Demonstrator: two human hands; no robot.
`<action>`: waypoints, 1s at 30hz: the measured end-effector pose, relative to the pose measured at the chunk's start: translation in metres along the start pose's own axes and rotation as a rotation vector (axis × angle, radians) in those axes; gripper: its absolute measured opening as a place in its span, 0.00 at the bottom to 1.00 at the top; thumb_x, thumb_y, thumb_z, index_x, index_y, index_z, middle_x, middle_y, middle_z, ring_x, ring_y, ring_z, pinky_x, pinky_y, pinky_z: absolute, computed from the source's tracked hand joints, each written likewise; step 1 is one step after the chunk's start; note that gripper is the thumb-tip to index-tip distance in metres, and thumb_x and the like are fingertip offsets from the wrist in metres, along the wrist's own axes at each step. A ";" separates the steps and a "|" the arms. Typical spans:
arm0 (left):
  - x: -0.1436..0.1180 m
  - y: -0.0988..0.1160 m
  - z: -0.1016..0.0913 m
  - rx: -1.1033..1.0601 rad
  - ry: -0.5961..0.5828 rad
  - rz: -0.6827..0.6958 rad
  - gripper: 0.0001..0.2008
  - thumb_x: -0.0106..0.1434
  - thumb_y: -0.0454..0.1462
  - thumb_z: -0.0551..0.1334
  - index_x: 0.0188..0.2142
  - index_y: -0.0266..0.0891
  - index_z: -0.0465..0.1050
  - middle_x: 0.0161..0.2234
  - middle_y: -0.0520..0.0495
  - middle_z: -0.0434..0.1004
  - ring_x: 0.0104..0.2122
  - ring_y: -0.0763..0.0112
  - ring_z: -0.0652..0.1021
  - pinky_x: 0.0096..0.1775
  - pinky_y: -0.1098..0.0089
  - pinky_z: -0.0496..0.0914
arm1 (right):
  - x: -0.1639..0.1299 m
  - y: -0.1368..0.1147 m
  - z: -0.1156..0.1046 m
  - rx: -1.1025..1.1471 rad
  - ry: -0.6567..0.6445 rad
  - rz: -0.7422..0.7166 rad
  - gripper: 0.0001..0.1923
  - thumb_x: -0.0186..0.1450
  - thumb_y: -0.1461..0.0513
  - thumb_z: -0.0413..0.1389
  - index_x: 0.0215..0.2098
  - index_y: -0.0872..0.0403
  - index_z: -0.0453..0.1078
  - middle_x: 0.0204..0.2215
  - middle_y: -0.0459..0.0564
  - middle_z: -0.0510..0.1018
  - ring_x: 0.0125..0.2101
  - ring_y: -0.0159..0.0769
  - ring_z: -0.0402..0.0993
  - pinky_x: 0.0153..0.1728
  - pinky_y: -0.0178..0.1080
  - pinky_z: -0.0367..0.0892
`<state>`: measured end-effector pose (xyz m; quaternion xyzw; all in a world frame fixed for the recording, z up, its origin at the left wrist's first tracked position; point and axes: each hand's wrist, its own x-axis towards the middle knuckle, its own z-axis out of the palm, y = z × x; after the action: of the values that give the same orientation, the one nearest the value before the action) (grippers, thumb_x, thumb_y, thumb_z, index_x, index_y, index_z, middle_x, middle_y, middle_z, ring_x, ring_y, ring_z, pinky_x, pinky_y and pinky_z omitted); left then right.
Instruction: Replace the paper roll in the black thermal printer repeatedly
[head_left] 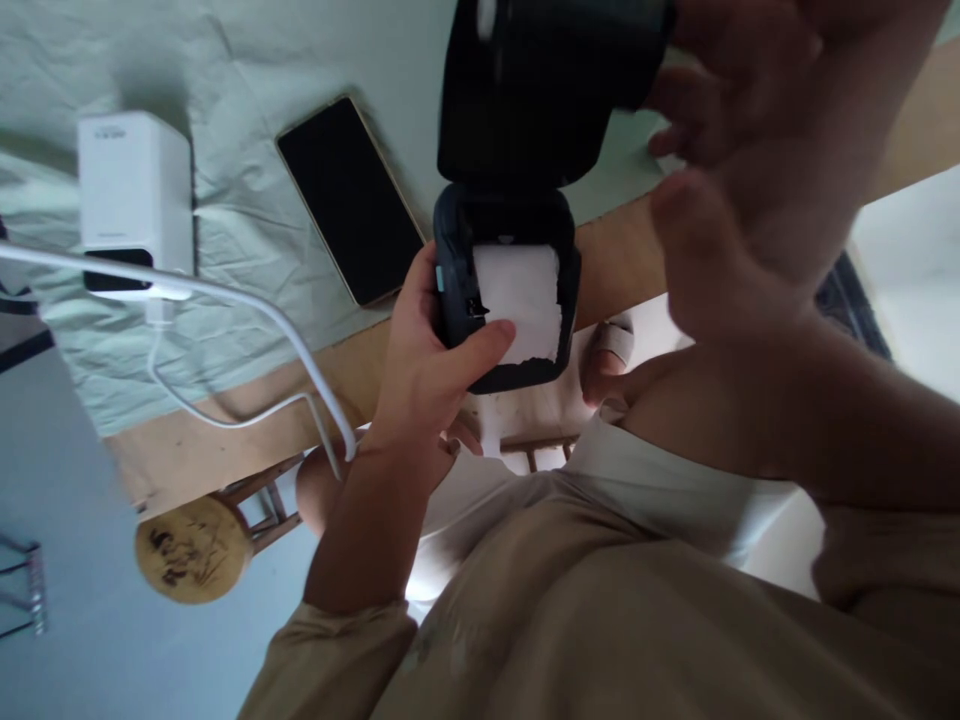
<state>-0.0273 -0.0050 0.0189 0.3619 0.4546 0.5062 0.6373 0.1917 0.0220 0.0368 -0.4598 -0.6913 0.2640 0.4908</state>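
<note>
My left hand (417, 372) grips a small dark printer (517, 374) from its left side, and the thumb presses on the white paper roll (525, 290) inside the open compartment. The printer's black lid (540, 90) stands flipped up behind the roll. My right hand (750, 180) is raised at the upper right, blurred, with its fingers spread. Its fingertips are close to the lid's right edge; whether they touch it I cannot tell.
A black phone (349, 200) lies face up on the pale green cloth (247, 90) covering the wooden table (615, 255). A white box-shaped device (135, 185) stands at the left with a white cable (247, 300) trailing off the table edge. A round wooden stool (191, 548) is below.
</note>
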 end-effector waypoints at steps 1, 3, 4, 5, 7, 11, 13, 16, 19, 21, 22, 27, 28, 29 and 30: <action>0.000 0.000 0.001 -0.001 0.008 0.005 0.22 0.51 0.32 0.72 0.48 0.47 0.80 0.38 0.49 0.81 0.36 0.66 0.80 0.36 0.68 0.77 | 0.000 0.001 0.002 0.035 0.083 -0.062 0.22 0.72 0.48 0.54 0.64 0.29 0.65 0.63 0.34 0.67 0.58 0.38 0.76 0.59 0.44 0.73; 0.000 0.000 0.001 0.005 0.016 0.011 0.22 0.50 0.32 0.72 0.46 0.46 0.80 0.38 0.49 0.82 0.36 0.65 0.81 0.37 0.67 0.77 | 0.000 0.003 0.006 0.080 0.171 -0.118 0.19 0.74 0.54 0.54 0.61 0.37 0.71 0.57 0.39 0.73 0.50 0.32 0.79 0.54 0.40 0.75; 0.000 -0.001 0.001 0.012 0.011 0.009 0.22 0.50 0.33 0.72 0.46 0.46 0.80 0.39 0.48 0.82 0.37 0.63 0.81 0.37 0.67 0.77 | -0.001 0.003 0.007 0.076 0.144 -0.107 0.17 0.74 0.56 0.55 0.60 0.43 0.72 0.55 0.42 0.76 0.50 0.33 0.79 0.52 0.39 0.75; 0.000 -0.001 0.001 0.015 0.002 0.009 0.23 0.49 0.33 0.73 0.47 0.46 0.79 0.40 0.48 0.82 0.38 0.62 0.82 0.38 0.66 0.78 | -0.002 0.004 0.008 0.057 0.078 -0.088 0.17 0.73 0.57 0.55 0.58 0.48 0.72 0.54 0.45 0.79 0.52 0.34 0.79 0.51 0.40 0.75; 0.000 -0.001 0.001 0.003 -0.025 0.011 0.25 0.49 0.35 0.75 0.48 0.45 0.79 0.44 0.46 0.83 0.42 0.59 0.83 0.41 0.64 0.78 | -0.003 0.007 0.010 0.033 -0.067 -0.075 0.17 0.73 0.56 0.56 0.58 0.51 0.70 0.55 0.50 0.80 0.56 0.38 0.78 0.52 0.41 0.74; -0.001 -0.001 0.002 -0.045 -0.072 0.034 0.27 0.50 0.38 0.78 0.51 0.46 0.79 0.46 0.46 0.82 0.46 0.58 0.83 0.46 0.62 0.78 | -0.003 0.016 0.013 0.039 -0.273 -0.110 0.27 0.72 0.47 0.58 0.63 0.50 0.64 0.58 0.52 0.76 0.56 0.39 0.77 0.56 0.43 0.75; -0.003 0.000 0.003 -0.054 -0.071 0.046 0.24 0.54 0.43 0.78 0.51 0.47 0.80 0.46 0.47 0.82 0.45 0.59 0.82 0.44 0.64 0.78 | -0.002 0.019 0.014 0.044 -0.333 -0.093 0.32 0.69 0.44 0.60 0.64 0.49 0.62 0.58 0.51 0.74 0.51 0.37 0.77 0.51 0.41 0.77; -0.005 0.002 0.006 -0.023 -0.021 0.009 0.21 0.60 0.49 0.74 0.51 0.49 0.79 0.45 0.46 0.81 0.43 0.58 0.81 0.40 0.63 0.78 | -0.001 0.019 0.015 0.042 -0.369 -0.031 0.36 0.66 0.41 0.62 0.64 0.47 0.60 0.60 0.51 0.73 0.51 0.38 0.77 0.49 0.41 0.79; -0.006 0.003 0.007 0.014 0.027 -0.025 0.18 0.60 0.47 0.73 0.50 0.51 0.80 0.45 0.46 0.82 0.45 0.56 0.81 0.42 0.61 0.79 | 0.001 0.019 0.016 0.000 -0.360 -0.015 0.37 0.64 0.41 0.63 0.63 0.47 0.62 0.61 0.51 0.73 0.56 0.43 0.76 0.56 0.46 0.78; -0.004 0.001 0.007 -0.005 0.001 0.001 0.18 0.61 0.46 0.73 0.50 0.50 0.80 0.46 0.47 0.82 0.47 0.57 0.81 0.45 0.63 0.79 | 0.002 0.019 0.017 -0.025 -0.356 -0.023 0.37 0.63 0.41 0.64 0.63 0.47 0.62 0.61 0.51 0.74 0.57 0.45 0.76 0.61 0.49 0.76; -0.003 -0.001 0.006 -0.039 -0.011 0.018 0.18 0.62 0.46 0.73 0.51 0.49 0.81 0.47 0.47 0.82 0.48 0.58 0.81 0.48 0.63 0.78 | 0.001 0.019 0.017 -0.029 -0.359 -0.025 0.37 0.64 0.41 0.63 0.63 0.47 0.62 0.61 0.51 0.74 0.57 0.45 0.76 0.61 0.49 0.76; 0.007 -0.012 0.006 -0.217 0.061 0.028 0.15 0.68 0.52 0.68 0.45 0.46 0.83 0.48 0.50 0.85 0.54 0.62 0.81 0.59 0.63 0.76 | -0.001 0.018 0.014 -0.090 -0.307 -0.121 0.30 0.70 0.45 0.57 0.64 0.48 0.63 0.61 0.52 0.75 0.60 0.43 0.74 0.62 0.48 0.74; 0.007 -0.013 0.007 -0.221 0.078 0.032 0.14 0.69 0.51 0.67 0.45 0.46 0.83 0.47 0.51 0.85 0.52 0.63 0.82 0.59 0.63 0.77 | -0.001 0.017 0.013 -0.120 -0.280 -0.174 0.27 0.72 0.47 0.56 0.64 0.49 0.64 0.60 0.52 0.76 0.61 0.42 0.74 0.63 0.48 0.73; 0.008 -0.013 0.008 -0.223 0.090 0.037 0.13 0.70 0.50 0.67 0.45 0.46 0.83 0.46 0.52 0.86 0.51 0.64 0.82 0.58 0.63 0.77 | 0.000 0.016 0.011 -0.146 -0.259 -0.230 0.25 0.72 0.48 0.56 0.63 0.50 0.65 0.59 0.53 0.76 0.62 0.41 0.73 0.64 0.47 0.73; 0.008 -0.013 0.008 -0.226 0.093 0.044 0.13 0.71 0.49 0.66 0.45 0.46 0.83 0.44 0.53 0.86 0.49 0.65 0.82 0.57 0.63 0.77 | 0.000 0.015 0.009 -0.167 -0.253 -0.280 0.25 0.72 0.49 0.57 0.62 0.51 0.66 0.58 0.53 0.77 0.61 0.41 0.73 0.63 0.47 0.73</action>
<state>-0.0149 -0.0005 0.0077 0.2738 0.4158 0.5845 0.6407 0.1891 0.0292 0.0216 -0.3615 -0.8242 0.1904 0.3921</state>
